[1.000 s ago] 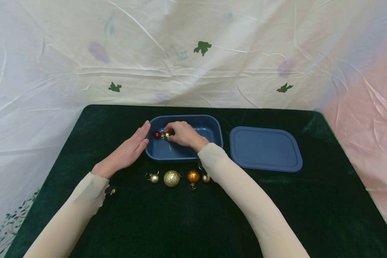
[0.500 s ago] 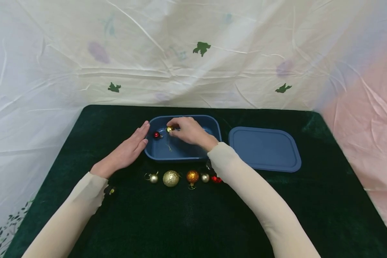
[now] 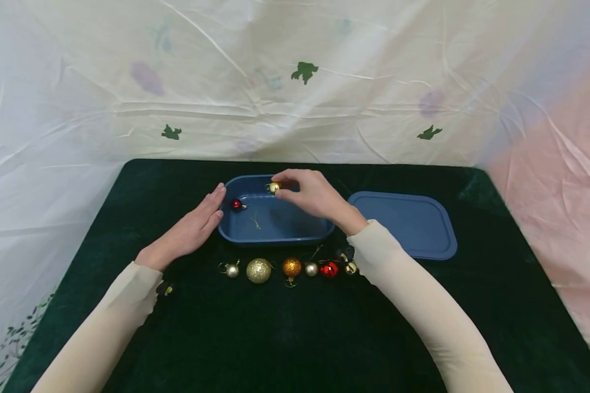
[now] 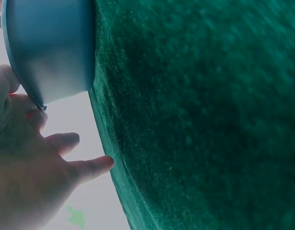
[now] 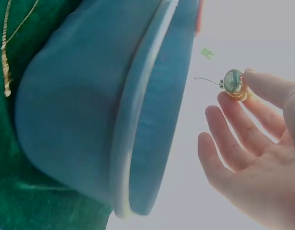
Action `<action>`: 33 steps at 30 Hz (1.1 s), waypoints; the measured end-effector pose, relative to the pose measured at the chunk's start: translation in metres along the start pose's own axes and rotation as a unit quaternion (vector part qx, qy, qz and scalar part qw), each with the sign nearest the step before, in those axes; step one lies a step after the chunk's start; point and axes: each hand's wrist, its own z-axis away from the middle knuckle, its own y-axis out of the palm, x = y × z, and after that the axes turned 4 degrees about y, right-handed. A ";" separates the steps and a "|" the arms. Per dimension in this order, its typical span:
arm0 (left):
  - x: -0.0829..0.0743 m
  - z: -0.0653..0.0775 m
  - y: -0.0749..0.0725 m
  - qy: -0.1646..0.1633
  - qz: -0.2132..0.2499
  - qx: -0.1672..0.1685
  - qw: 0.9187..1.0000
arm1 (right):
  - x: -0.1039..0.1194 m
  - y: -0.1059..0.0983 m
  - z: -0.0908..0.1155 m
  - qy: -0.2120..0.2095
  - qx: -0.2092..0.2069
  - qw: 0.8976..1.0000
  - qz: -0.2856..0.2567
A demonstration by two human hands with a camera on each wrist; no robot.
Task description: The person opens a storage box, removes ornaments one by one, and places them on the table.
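My right hand [image 3: 312, 192] pinches a small gold bauble [image 3: 273, 187] between thumb and fingertips, over the back of the blue box [image 3: 275, 241]. In the right wrist view the bauble [image 5: 232, 82] shows its thin hook pointing toward the box wall [image 5: 85, 105]. My left hand [image 3: 189, 229] lies with straight fingers against the box's left end; the left wrist view shows its fingers [image 4: 63, 141] spread beside the blue wall [image 4: 51, 48]. Inside the box are a small red bauble [image 3: 236, 204] and a loose gold string [image 3: 255, 222].
In front of the box runs a row of baubles: silver [image 3: 232, 270], large gold glitter [image 3: 258, 271], orange [image 3: 291, 267], small pale [image 3: 311, 268], red [image 3: 329, 268] and gold [image 3: 350, 267]. A blue lid [image 3: 408, 224] lies to the right on the dark green cloth [image 3: 275, 338].
My right hand has lifted the gold bauble from beside the red one and carried it right and toward the back of the box. My left hand stays at the box's end.
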 end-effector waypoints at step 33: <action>-0.002 0.004 -0.002 -0.004 0.008 0.004 1.000 | -0.039 -0.035 0.135 0.036 -0.106 0.993 -0.047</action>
